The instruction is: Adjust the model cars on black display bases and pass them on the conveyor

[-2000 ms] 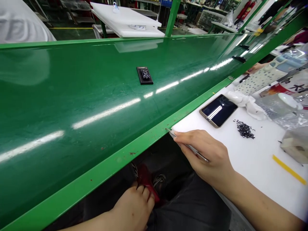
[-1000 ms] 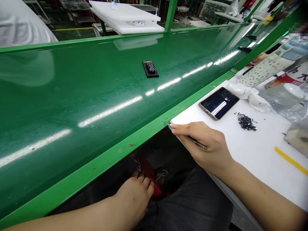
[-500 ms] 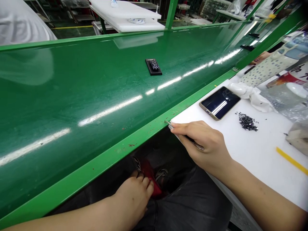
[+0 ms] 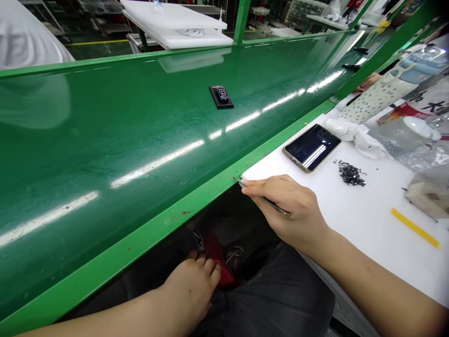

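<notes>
In the head view, my right hand pinches a pair of metal tweezers, their tip at the green rail by the corner of the white table. My left hand rests over my dark-trousered leg, fingers loosely bent and slightly apart; nothing shows in it, and its underside is hidden. Out on the green conveyor belt lies a small black rectangular piece with a raised, white-marked top. Beyond my right hand, a pile of tiny shiny black pieces sits on the white table.
A phone lies near the rail. Crumpled white tissue, a dotted bottle, clear plastic bags and a yellow strip share the table. Another person's hand shows behind the bottle. The green rail edges the belt.
The whole view has shifted slightly, so most things sit a little further left. The black piece on the belt appears to have moved slightly right against the rail. Both hands keep their pose.
</notes>
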A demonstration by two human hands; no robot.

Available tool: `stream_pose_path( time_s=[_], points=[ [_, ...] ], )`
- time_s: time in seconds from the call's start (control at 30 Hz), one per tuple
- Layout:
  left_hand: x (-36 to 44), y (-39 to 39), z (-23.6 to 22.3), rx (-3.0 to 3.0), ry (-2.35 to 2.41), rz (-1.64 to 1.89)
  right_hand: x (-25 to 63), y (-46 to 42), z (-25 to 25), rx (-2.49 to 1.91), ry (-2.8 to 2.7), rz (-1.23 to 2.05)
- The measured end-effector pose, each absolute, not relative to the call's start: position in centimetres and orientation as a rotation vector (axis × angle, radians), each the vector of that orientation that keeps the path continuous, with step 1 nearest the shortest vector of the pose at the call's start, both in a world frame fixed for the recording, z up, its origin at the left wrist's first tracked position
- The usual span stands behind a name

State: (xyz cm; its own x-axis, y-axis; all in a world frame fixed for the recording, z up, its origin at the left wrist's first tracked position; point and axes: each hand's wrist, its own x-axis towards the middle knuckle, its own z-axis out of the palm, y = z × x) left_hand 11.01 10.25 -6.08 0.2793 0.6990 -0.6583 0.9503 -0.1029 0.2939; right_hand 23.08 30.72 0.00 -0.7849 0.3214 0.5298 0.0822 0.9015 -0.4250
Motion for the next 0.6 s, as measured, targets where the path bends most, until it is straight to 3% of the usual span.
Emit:
stream_pose_path(
  time_s=[0.6],
  points=[
    [11.03,10.25,-6.01,1.891,1.485,-0.473,23.29,30.82,-0.15,-0.267,-2.472,0.491]
  ],
)
